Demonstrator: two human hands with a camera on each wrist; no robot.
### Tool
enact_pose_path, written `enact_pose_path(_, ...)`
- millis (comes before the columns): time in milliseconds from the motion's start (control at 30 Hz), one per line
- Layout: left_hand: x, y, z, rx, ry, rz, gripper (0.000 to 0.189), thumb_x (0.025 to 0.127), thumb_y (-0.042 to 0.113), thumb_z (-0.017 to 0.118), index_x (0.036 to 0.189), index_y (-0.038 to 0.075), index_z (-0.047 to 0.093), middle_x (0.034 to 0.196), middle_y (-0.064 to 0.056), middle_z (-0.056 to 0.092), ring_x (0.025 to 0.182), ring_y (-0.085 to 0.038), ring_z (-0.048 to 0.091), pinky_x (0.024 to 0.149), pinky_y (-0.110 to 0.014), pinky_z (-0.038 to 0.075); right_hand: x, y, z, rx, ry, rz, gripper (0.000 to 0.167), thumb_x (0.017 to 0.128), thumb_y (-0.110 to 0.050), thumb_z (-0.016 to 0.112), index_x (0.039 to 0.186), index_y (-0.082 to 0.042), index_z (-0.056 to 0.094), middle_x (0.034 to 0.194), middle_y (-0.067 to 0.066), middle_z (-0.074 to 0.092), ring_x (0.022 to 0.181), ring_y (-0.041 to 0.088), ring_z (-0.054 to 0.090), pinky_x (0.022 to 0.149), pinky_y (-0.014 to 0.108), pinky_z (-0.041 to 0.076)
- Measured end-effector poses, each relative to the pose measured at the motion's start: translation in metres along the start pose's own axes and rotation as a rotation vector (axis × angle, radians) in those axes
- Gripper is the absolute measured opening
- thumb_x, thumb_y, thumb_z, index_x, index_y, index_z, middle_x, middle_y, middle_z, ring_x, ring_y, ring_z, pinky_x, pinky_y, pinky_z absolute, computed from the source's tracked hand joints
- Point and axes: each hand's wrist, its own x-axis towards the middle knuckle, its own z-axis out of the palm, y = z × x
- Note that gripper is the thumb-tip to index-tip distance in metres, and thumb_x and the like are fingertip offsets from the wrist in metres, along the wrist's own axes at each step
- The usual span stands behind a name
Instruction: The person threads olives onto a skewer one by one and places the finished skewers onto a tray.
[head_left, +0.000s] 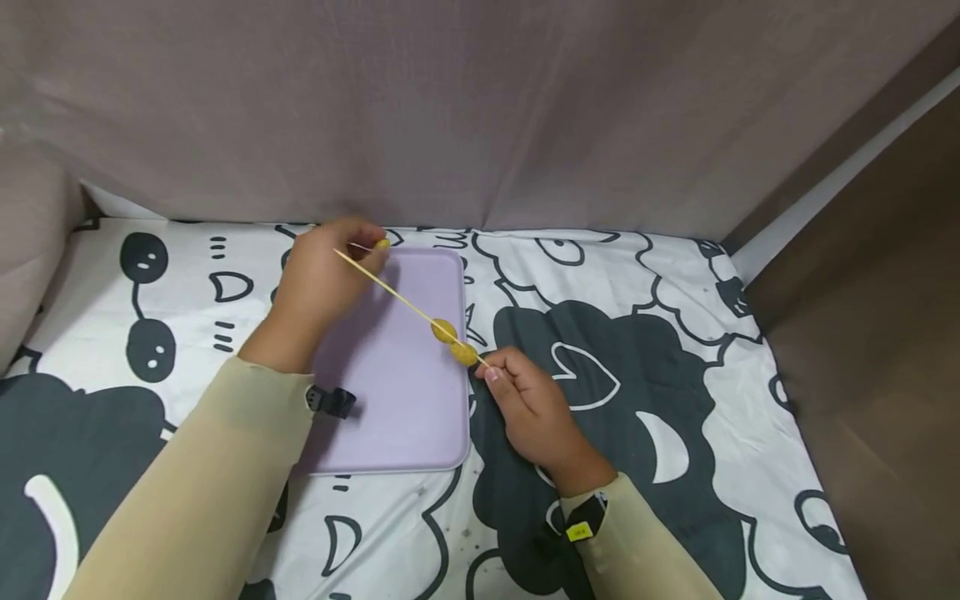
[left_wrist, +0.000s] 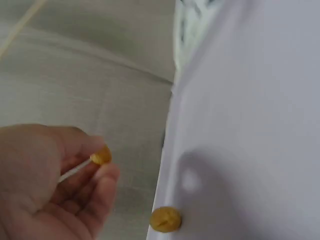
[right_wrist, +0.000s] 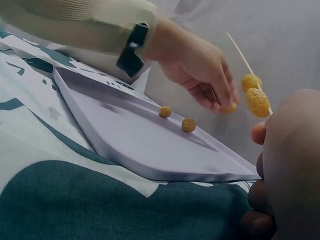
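Note:
My right hand (head_left: pixel 528 408) pinches the lower end of a thin wooden skewer (head_left: pixel 390 291) between thumb and fingers. Two yellow-brown balls, like fried fish balls, are threaded near that end, the upper ball (head_left: pixel 444 331) close to the lower ball (head_left: pixel 464 355). The skewer slants up leftward over the lilac tray (head_left: pixel 405 400). At the tray's far side my left hand (head_left: pixel 326 267) pinches another yellow-brown ball (left_wrist: pixel 101 155) in its fingertips. A thin pale stick-like piece (left_wrist: pixel 75 171) shows behind that ball; what it is I cannot tell.
Two loose balls lie in the tray in the right wrist view, one ball (right_wrist: pixel 165 111) behind the other ball (right_wrist: pixel 188 125). The tray lies on a black-and-white patterned cloth (head_left: pixel 600 442). A grey-brown fabric curtain (head_left: pixel 480 108) hangs behind, and a brown surface (head_left: pixel 862 333) stands at the right.

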Motion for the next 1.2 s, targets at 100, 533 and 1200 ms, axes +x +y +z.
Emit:
enact_pose_path(100, -0.012, -0.001, 0.000, -0.144, 0.012, -0.015, 0.024, 0.105, 0.030, 0.081, 0.126, 0.020, 0.083, 0.118, -0.003, 0.084, 0.102, -0.018, 0.074, 0.087, -0.031, 0.055, 0.000, 0.000, 0.001, 0.017, 0.016, 0.001, 0.015, 0.118, -0.010, 0.053, 0.118, -0.007, 0.068, 0.114, 0.013, 0.074, 0.098, 0.025, 0.067, 0.081, 0.029, 0.053)
enact_pose_path(533, -0.048, -0.015, 0.001, -1.022, -0.114, -0.106, 0.028, 0.106, -0.001, 0.073, 0.134, 0.000, 0.073, 0.113, -0.005, 0.081, 0.104, -0.019, 0.083, 0.101, -0.032, 0.068, 0.002, 0.001, 0.002, 0.088, 0.063, -0.001, 0.016, 0.118, -0.006, 0.051, 0.115, -0.003, 0.066, 0.069, 0.000, 0.044, 0.057, 0.015, 0.042, 0.056, 0.030, 0.038)
enact_pose_path(1200, -0.088, -0.030, 0.028, -1.527, -0.197, -0.036, 0.040, 0.109, -0.013, 0.053, 0.121, 0.012, 0.080, 0.113, -0.007, 0.084, 0.103, -0.019, 0.081, 0.093, -0.029, 0.069, 0.002, 0.002, 0.001, 0.062, 0.058, 0.006, 0.017, 0.117, -0.005, 0.051, 0.113, -0.005, 0.068, 0.071, 0.000, 0.044, 0.062, 0.019, 0.043, 0.060, 0.031, 0.038)
